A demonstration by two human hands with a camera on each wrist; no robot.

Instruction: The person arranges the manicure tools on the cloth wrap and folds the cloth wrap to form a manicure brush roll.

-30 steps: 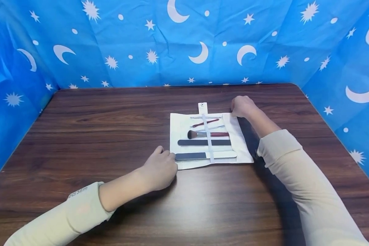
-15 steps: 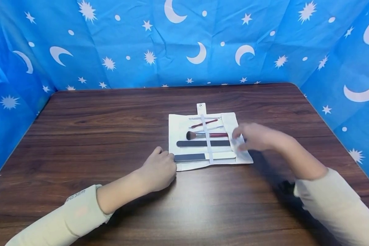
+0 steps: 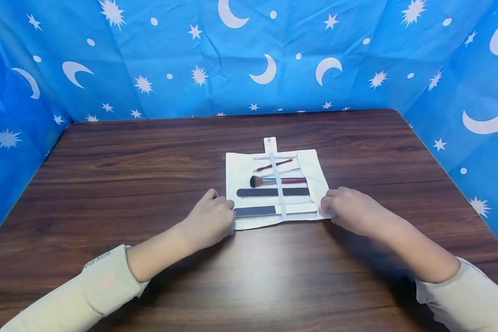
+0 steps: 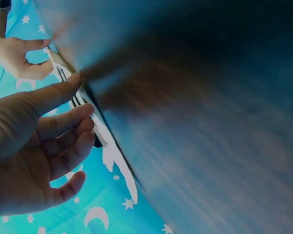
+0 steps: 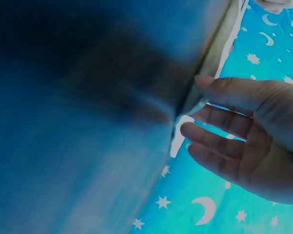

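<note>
A white fabric tool roll [image 3: 236, 170] lies unfolded on the table. Under its pale elastic strap [image 3: 279, 189] sit a black nail file [image 3: 257, 192], a black-and-white nail file [image 3: 255, 212], a makeup brush [image 3: 256, 181], a thin red tool [image 3: 267, 167] and slim clear tools. My left hand [image 3: 209, 216] pinches the roll's near left corner between thumb and forefinger. At the near right corner, my right hand [image 3: 354, 210] pinches the fabric; the right wrist view shows its thumb [image 5: 224, 87] on the edge, other fingers spread loosely.
A tab with a metal snap [image 3: 269, 144] sticks out from the roll's far edge. The dark wood-grain table [image 3: 128, 157] extends around it. A blue curtain with moons and stars [image 3: 182, 55] stands behind the table and at both sides.
My right hand has left the roll's far right corner, come toward me along the right edge, and taken the near right corner. The left hand keeps its place at the near left corner.
</note>
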